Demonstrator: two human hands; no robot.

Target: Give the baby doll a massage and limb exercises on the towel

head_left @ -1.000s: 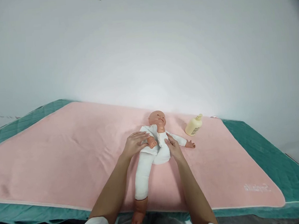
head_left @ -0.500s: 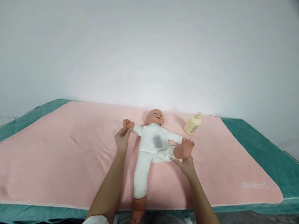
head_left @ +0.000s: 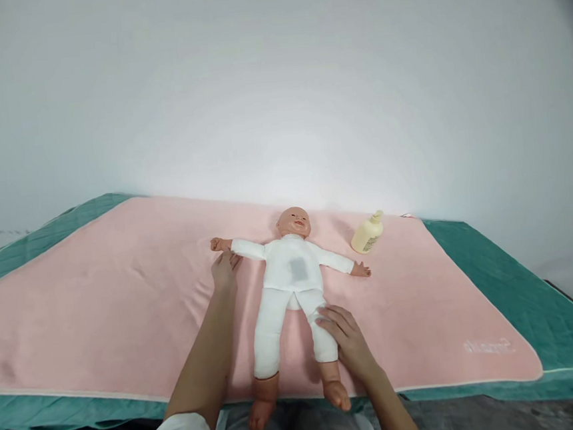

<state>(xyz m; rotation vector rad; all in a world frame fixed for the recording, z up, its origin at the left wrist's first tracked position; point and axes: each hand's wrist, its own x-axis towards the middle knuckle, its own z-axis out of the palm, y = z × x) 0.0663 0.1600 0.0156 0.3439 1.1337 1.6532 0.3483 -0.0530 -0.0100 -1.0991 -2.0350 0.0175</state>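
Observation:
A baby doll (head_left: 293, 264) with a white cloth body lies on its back on a pink mat (head_left: 162, 286), head toward the wall, arms spread and both legs stretched toward me. A grey patch marks its chest. My left hand (head_left: 225, 268) is beside the doll's arm on the left, near its wrist, with fingers apart and nothing held. On the doll's right-side leg, around the knee, rests my right hand (head_left: 346, 337), its fingers spread over the white cloth.
A pale yellow pump bottle (head_left: 367, 235) stands on the mat to the right of the doll's head. Under the mat is a green quilted cover (head_left: 502, 276). A white wall (head_left: 276, 95) rises behind the far edge.
The doll's right-side leg has gone from bent and raised to straight and lying down. My right hand has let go of its foot. The left-side doll arm now stretches further outward.

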